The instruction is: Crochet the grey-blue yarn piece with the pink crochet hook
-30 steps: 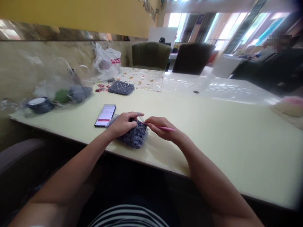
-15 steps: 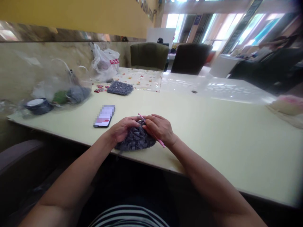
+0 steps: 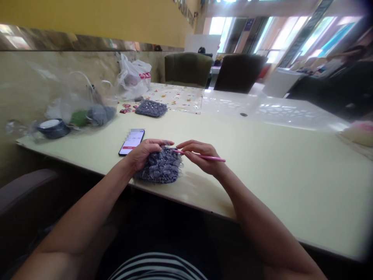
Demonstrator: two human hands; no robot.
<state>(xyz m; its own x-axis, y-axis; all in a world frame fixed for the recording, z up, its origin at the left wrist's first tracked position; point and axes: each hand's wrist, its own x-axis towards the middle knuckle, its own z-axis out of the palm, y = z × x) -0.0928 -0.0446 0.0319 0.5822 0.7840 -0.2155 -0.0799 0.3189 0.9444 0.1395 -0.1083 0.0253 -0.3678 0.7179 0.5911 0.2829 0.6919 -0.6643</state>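
Observation:
A grey crocheted piece (image 3: pixel 161 170) rests at the near edge of the pale yellow table (image 3: pixel 262 163). My left hand (image 3: pixel 145 152) grips its top left edge, with the index finger stretched over the top. My right hand (image 3: pixel 201 156) holds a pink crochet hook (image 3: pixel 204 156) almost level, its tip at the upper right of the piece and its handle pointing right. The two hands are close together, fingertips a little apart.
A phone (image 3: pixel 131 142) lies lit just left of my left hand. Further back sit a second grey crocheted square (image 3: pixel 150 108), a clear bag with yarn (image 3: pixel 87 111), a dark tape roll (image 3: pixel 53 128) and a white plastic bag (image 3: pixel 133 79). Two armchairs (image 3: pixel 214 70) stand beyond the table.
My right hand has swung the hook from pointing steeply down-right to nearly level, handle to the right. The crocheted piece sits a little further left under my left hand.

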